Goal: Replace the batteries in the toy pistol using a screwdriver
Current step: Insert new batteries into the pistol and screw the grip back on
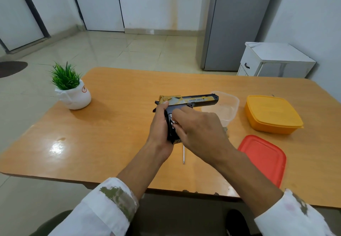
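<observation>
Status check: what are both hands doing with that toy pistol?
Left hand grips toy pistol above table. Right hand fingers at open grip, on batteries. Screwdriver lies below, unused.

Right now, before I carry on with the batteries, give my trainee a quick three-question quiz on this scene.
1. True or false: the screwdriver is held in the right hand.
2. Which hand grips the toy pistol by its handle? A) left hand B) right hand C) neither
3. Fill in: the red lid lies on the table, nearer the person than the ____ container.

Key: 1 false, it lies on the table; 2 A; 3 yellow.
</observation>
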